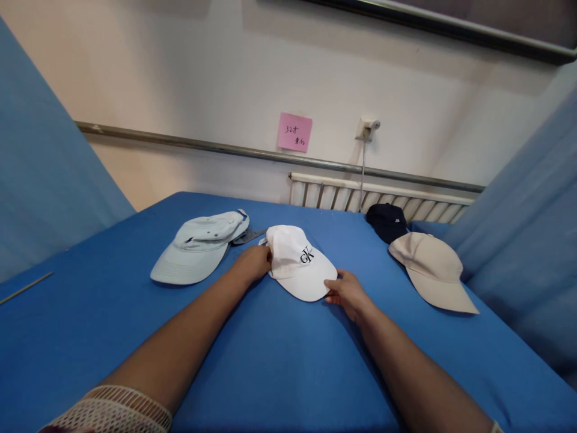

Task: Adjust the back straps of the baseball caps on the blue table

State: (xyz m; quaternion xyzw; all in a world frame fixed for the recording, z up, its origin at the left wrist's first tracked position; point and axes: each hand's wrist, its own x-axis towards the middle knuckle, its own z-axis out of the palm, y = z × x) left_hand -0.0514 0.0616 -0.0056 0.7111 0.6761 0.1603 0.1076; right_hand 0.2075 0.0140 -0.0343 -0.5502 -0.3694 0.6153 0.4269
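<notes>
A white baseball cap (pixel 288 255) with a black letter logo is at the middle of the blue-covered table (pixel 279 361), its brim toward the lower right. My right hand (pixel 346 293) pinches the brim's right edge, thumb on top and fingers beneath. At the cap's left rear edge, my left hand (pixel 255 262) is closed on it, its fingertips partly hidden by the cap. Left of it lies a pale blue baseball cap (pixel 202 245), touched by neither hand. Toward the right sits a beige baseball cap (pixel 430 261), also untouched.
Behind the beige cap is a dark navy cap (pixel 386 221). A grey strap-like piece (pixel 247 236) lies beside the pale blue cap. At the left edge rests a thin stick (pixel 26 287). A radiator (pixel 333 193) and a metal pipe (pixel 202 144) run along the wall; blue curtains (pixel 532 228) hang at both sides.
</notes>
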